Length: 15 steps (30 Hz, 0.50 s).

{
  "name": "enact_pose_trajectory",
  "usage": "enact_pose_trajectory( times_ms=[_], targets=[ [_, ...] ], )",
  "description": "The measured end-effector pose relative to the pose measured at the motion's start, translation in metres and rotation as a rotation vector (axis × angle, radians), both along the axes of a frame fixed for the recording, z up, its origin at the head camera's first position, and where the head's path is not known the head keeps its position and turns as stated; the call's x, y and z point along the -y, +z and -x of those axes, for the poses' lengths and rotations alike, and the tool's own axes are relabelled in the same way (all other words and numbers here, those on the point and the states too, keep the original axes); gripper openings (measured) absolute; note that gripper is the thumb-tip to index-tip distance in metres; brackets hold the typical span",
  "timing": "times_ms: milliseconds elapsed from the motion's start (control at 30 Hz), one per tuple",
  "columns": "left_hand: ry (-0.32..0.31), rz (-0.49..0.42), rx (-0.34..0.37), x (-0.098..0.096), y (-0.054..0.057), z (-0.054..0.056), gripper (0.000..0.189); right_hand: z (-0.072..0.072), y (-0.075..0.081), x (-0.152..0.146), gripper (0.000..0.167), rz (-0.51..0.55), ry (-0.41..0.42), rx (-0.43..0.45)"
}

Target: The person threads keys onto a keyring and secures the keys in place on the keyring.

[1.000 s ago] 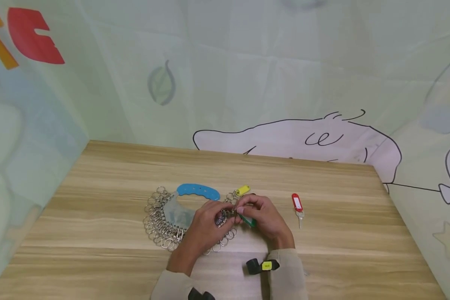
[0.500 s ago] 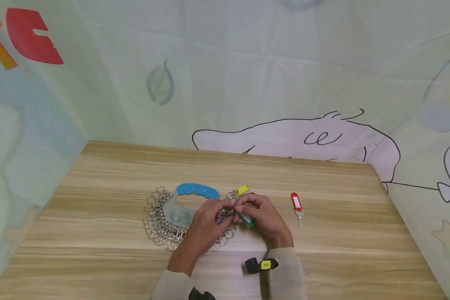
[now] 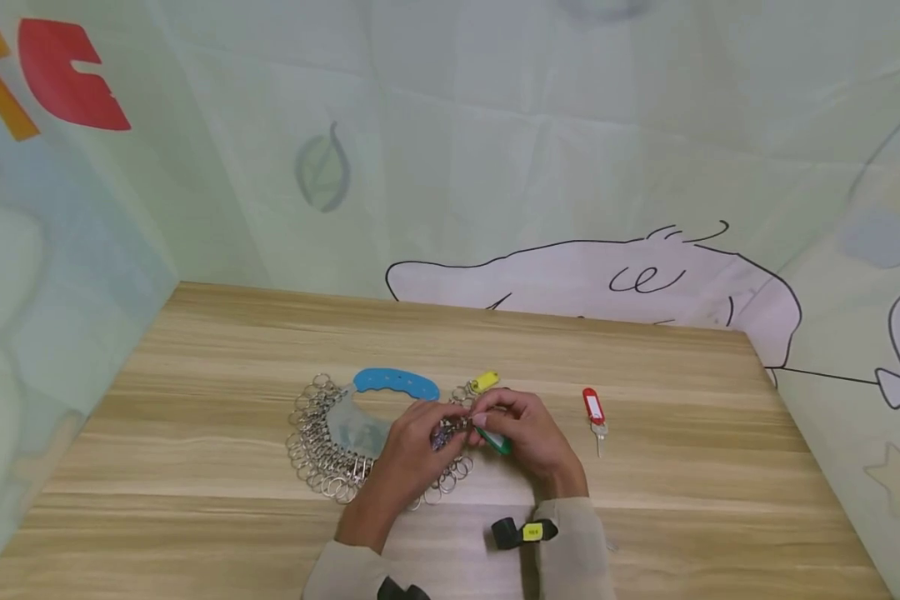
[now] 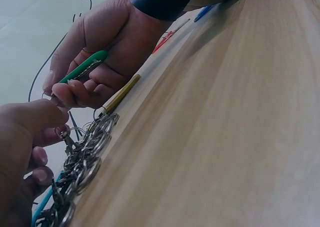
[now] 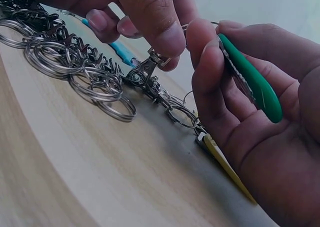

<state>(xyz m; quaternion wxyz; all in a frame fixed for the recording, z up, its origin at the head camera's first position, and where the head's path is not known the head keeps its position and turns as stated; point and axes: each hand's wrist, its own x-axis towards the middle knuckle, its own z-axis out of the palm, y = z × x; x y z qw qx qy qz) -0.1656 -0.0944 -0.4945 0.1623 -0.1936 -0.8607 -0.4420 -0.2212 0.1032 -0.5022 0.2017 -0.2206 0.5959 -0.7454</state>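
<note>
A key holder with a blue handle [image 3: 396, 382] lies on the table, its curved edge lined with metal clasps and split rings [image 3: 322, 467]. My left hand [image 3: 408, 454] is over its right side, thumb and fingers pinching a metal clasp [image 5: 146, 69] with a thin ring [image 5: 202, 24] at the fingertips. Close against it, my right hand [image 3: 528, 433] pinches a green key tag [image 5: 252, 77] between thumb and fingers, at the end nearest the ring. The fingertips of both hands nearly meet and partly hide the ring. A yellow key tag [image 3: 485, 382] hangs from a neighbouring ring on the holder.
To the right of my right hand, a red key tag [image 3: 593, 405] with a key [image 3: 600, 435] lies on the wooden table [image 3: 690, 467]. A printed cloth backdrop [image 3: 495, 150] rises behind the table and along its sides.
Both hands stay in the same place over the holder, still gripping the clasp and the green tag. Only slight finger shifts show around the ring.
</note>
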Motion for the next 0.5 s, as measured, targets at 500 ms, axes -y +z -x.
enact_pose_trajectory(
  times_ms=[500],
  targets=[
    [0.034,-0.003,-0.031,0.0002,-0.0044,0.0016,0.035,-0.0004,-0.0021,0.0001,0.014,-0.008,0.005,0.004]
  ],
)
